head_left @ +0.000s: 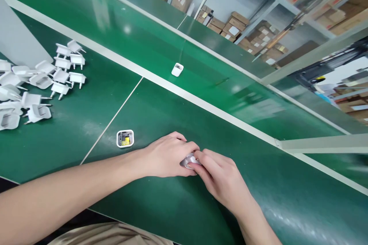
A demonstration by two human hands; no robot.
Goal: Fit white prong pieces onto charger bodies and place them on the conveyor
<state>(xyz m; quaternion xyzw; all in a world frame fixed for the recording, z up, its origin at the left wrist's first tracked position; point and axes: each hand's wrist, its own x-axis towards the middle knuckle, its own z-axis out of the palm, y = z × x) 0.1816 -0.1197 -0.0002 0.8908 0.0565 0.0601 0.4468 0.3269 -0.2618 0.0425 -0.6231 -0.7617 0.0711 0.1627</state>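
Observation:
My left hand [169,157] is closed around a small white plug charger housing [188,159], with its palm side turned down. The thumb and fingers of my right hand [222,174] pinch at the same housing from the right. Fingers hide most of it, and I cannot make out what lies inside. To the left of my left hand, a similar open white housing [119,140] sits on the green table, with a yellow component [125,141] and dark parts in it.
Several white plug housings with pins [60,75] lie in a heap at the left, beside a grey panel [21,32]. Another white housing [177,69] rests on the green strip beyond the pale rail [172,91]. Shelves with cardboard boxes [232,26] stand behind.

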